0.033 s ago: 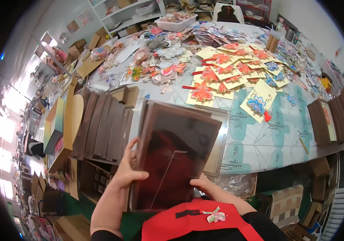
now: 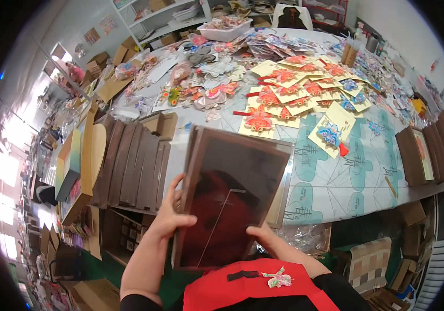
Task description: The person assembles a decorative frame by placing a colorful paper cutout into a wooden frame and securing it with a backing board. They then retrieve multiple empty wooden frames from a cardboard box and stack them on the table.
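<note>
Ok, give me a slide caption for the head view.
Two hands hold a glossy, brown-edged box at a table bearing red and blue ornaments on yellow cards.

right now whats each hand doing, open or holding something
Left hand: holding the dark glossy-fronted frame by its left side, thumb on the front.
Right hand: holding the same frame at its lower right, other fingers hidden.

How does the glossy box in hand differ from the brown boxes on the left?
The glossy box is held tilted by the left hand and right hand; the brown boxes stand in a row, untouched. The glossy box shows its broad, reflective face; the brown boxes show mostly narrow, duller sides. Both have brown edges.
</note>
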{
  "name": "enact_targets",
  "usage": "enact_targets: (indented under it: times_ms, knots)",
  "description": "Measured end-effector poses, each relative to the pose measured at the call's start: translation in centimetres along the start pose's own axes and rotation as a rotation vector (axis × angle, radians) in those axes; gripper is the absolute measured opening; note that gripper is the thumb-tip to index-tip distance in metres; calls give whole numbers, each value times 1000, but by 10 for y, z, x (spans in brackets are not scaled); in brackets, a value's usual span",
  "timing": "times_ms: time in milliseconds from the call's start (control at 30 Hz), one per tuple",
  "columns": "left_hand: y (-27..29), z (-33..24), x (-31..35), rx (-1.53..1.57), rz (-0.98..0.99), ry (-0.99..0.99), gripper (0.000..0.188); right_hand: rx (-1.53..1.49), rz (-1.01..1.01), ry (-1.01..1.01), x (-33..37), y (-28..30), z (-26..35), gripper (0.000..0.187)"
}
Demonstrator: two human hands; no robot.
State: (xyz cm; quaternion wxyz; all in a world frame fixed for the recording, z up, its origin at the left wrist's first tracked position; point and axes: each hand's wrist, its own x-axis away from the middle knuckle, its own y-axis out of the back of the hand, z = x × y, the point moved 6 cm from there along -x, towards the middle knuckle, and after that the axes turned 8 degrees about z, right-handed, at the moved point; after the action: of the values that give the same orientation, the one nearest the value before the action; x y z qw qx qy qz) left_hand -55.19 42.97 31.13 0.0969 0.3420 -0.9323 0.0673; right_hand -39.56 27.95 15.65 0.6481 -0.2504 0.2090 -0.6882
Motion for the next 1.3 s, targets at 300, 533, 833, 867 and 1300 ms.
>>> enact_targets:
  times_ms: [300, 533, 833, 867, 1300]
  knots:
    - [-56, 142, -179, 370, 226, 91, 61, -98, -488, 89, 16, 99, 60, 54]
    - [-43, 254, -246, 152, 159, 119, 57, -78, -573, 104, -1, 161, 21, 51]
    - [-52, 274, -172, 500, 257, 444, 65, -361, -450, -55, 25, 196, -33, 64]
    - [-54, 286, -165, 493, 242, 442, 65, -362, -459, -94, 28, 195, -44, 64]
    - [-45, 323, -133, -49, -137, 321, 60, -163, -487, -296, 38, 215, -44, 68]
